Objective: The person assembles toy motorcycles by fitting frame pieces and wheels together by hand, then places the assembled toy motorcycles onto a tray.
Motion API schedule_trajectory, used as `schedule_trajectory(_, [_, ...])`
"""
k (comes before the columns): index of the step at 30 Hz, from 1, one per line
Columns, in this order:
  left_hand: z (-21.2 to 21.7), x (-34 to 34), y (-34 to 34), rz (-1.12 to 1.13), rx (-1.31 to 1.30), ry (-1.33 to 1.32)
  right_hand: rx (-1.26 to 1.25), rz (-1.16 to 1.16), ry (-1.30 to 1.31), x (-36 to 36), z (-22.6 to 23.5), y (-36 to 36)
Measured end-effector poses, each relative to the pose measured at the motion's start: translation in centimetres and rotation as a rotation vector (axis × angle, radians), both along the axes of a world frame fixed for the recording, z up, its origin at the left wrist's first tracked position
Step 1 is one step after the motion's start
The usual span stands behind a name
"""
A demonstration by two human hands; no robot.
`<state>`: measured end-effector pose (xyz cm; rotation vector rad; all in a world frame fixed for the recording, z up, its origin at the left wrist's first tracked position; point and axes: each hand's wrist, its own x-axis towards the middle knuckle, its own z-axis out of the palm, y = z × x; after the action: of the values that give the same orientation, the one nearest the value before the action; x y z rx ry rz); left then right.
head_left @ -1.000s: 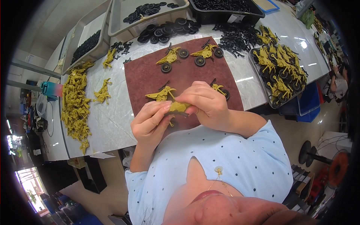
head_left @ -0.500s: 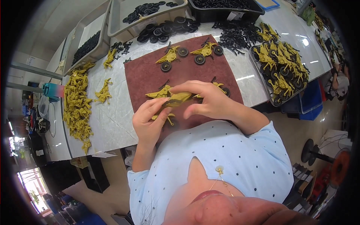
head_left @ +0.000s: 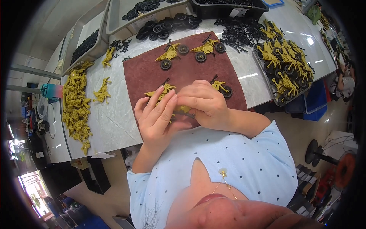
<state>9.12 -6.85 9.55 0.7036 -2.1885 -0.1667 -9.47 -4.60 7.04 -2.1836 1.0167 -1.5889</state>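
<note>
A yellow toy motorcycle body (head_left: 184, 108) is held up between my two hands, over the near part of the maroon cloth (head_left: 185, 74). My left hand (head_left: 154, 116) grips its left side, fingers long and close together, the thumb blurred below. From the right, my right hand (head_left: 206, 104) has its fingers curled and pinched on the piece. The fingers cover most of it. Behind my hands lie toy motorcycles, one at left (head_left: 162, 92) partly covered and one at right (head_left: 218, 85) with a black wheel. Two more toy motorcycles, at left (head_left: 167, 52) and right (head_left: 207, 47), lie on the far cloth.
Yellow bodies are heaped (head_left: 76, 108) on the table's left. Black wheels (head_left: 167, 26) and small black parts (head_left: 238, 32) lie at the back, before grey bins (head_left: 110, 23) and a black bin (head_left: 232, 14). A tray (head_left: 272, 86) of toy motorcycles stands at right.
My right hand has closed from a spread thumb and fingers into a pinch on the yellow body. My left fingers have straightened upward, and the piece has turned and dropped lower between the hands.
</note>
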Motion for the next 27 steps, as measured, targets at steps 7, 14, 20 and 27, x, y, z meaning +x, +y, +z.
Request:
schedule_trajectory(7, [-0.2,-0.1,0.1,0.040,-0.079,-0.079,-0.024,-0.028,-0.100,0.7,-0.5,0.1])
schedule_trajectory(14, [0.3,0.6,-0.4,0.173,-0.133,-0.196,0.775,0.114,-0.362,-0.2,2.2,0.0])
schedule_trajectory(20, [-0.1,1.3,-0.5,0.062,-0.197,-0.153,1.305,0.473,-0.795,-1.0,0.7,-1.2])
schedule_trajectory(27, [-0.7,1.2,-0.6,-0.291,0.164,0.074,1.639,0.724,-0.873,-1.4,-0.3,-1.3])
